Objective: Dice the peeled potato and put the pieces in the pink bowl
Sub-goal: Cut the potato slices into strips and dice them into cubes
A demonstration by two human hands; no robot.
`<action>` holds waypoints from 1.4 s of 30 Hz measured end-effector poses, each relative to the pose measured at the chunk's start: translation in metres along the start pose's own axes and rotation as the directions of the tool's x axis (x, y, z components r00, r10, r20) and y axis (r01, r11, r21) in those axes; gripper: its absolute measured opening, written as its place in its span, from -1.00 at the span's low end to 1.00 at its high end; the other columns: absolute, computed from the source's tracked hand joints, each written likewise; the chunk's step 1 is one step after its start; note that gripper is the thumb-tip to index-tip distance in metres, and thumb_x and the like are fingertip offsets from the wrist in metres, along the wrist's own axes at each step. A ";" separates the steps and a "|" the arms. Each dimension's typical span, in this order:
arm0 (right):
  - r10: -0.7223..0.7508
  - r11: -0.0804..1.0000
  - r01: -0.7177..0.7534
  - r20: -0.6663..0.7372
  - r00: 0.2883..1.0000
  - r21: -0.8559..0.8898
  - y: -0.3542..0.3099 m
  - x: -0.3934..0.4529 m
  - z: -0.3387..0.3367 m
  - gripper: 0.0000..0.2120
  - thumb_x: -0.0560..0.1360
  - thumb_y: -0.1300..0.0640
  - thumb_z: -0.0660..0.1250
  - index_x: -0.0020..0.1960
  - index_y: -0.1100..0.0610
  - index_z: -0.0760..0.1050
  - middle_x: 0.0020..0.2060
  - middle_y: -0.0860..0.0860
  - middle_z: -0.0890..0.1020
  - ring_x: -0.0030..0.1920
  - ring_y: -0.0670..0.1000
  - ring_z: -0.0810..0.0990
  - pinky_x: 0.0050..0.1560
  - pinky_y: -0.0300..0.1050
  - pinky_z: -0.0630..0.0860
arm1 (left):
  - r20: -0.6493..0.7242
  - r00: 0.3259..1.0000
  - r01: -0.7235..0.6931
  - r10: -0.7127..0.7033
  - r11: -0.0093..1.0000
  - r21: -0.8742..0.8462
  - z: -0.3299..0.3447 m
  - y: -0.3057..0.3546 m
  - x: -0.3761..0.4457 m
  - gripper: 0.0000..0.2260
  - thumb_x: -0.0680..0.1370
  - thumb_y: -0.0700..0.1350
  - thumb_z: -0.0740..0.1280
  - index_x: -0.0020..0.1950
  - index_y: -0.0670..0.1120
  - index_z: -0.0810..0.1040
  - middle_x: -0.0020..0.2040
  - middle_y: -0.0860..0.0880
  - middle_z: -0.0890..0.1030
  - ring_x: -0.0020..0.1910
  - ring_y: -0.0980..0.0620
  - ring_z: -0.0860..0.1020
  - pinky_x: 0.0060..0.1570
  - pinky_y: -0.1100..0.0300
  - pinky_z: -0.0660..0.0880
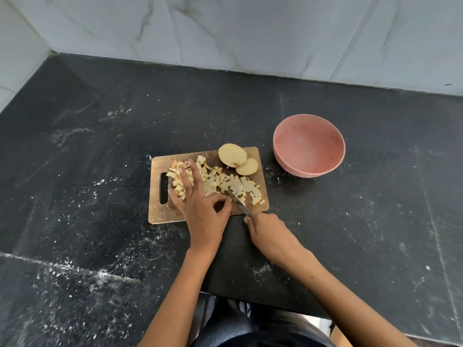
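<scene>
A wooden cutting board (160, 211) lies on the black counter, covered with several small potato cubes (225, 184). Two larger potato pieces, a half (231, 155) and a slice (247, 167), rest at the board's far right corner. My left hand (200, 206) lies flat over the cubes on the left, fingers spread, thumb and forefinger touching cubes near the blade. My right hand (268, 231) grips a knife (238, 202) whose blade points up-left into the pile. The pink bowl (288, 156) stands to the right of the board with nothing visible inside.
The black counter (100, 146) is dusted with white specks and meets a marble-tiled wall (225, 28) at the back and left. My lap shows below the counter's front edge.
</scene>
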State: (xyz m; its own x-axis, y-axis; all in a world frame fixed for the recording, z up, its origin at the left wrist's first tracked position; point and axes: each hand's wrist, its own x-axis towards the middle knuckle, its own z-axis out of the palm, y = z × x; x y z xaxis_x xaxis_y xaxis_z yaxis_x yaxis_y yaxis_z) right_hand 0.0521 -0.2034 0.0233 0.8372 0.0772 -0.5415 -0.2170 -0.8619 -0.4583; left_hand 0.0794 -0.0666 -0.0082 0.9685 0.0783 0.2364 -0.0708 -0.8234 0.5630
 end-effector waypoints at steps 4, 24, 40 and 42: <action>-0.001 0.996 -0.002 -0.036 0.999 -0.091 -0.001 -0.003 0.006 -0.73 0.66 0.02 0.03 0.14 0.17 0.38 0.00 0.17 0.56 -0.02 0.17 0.57 -0.19 -0.04 0.38 | -0.006 0.999 0.033 -0.033 0.999 -0.008 0.001 0.002 -0.002 -0.93 0.40 -0.09 0.51 -0.28 0.02 0.69 0.57 -0.11 0.04 0.55 -0.10 -0.15 0.41 -0.28 -0.22; -0.083 0.996 0.072 -0.214 0.973 -0.060 0.023 -0.012 -0.027 -0.70 0.57 -0.11 0.22 -0.25 0.04 0.38 -0.32 -0.04 0.51 -0.27 0.01 0.51 -0.36 -0.13 0.35 | -0.073 0.997 0.005 -0.006 1.000 -0.024 -0.007 -0.007 -0.003 -0.94 0.45 -0.19 0.47 -0.11 -0.05 0.70 0.45 -0.13 0.36 0.49 -0.13 0.19 0.46 0.12 -0.03; -0.163 0.981 0.191 -0.418 0.894 0.027 -0.004 0.038 -0.013 -0.75 0.39 0.31 0.44 0.00 0.19 0.44 0.11 0.07 0.50 0.10 0.10 0.50 0.05 -0.11 0.43 | 0.055 0.997 0.060 -0.055 0.992 -0.110 -0.028 -0.018 0.006 -0.65 0.39 0.02 0.51 0.15 0.00 0.63 0.07 0.07 0.50 0.13 0.09 0.43 0.06 0.12 0.45; -0.187 0.976 0.215 -0.403 0.896 0.025 -0.012 0.043 -0.012 -0.75 0.38 0.32 0.44 -0.02 0.18 0.43 0.12 0.08 0.50 0.10 0.10 0.50 0.02 -0.14 0.42 | 0.045 0.999 0.021 -0.018 0.997 -0.073 -0.027 -0.019 0.004 -0.60 0.32 0.06 0.55 0.11 -0.01 0.65 0.09 0.04 0.51 0.13 0.05 0.43 0.07 0.12 0.43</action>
State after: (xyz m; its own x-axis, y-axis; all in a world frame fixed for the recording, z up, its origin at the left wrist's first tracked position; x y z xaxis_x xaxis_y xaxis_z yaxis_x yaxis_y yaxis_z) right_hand 0.0966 -0.1960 0.0139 0.9929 0.0286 -0.1157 -0.0445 -0.8121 -0.5818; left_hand 0.0781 -0.0357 0.0033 0.9794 0.0676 0.1901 -0.0674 -0.7786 0.6239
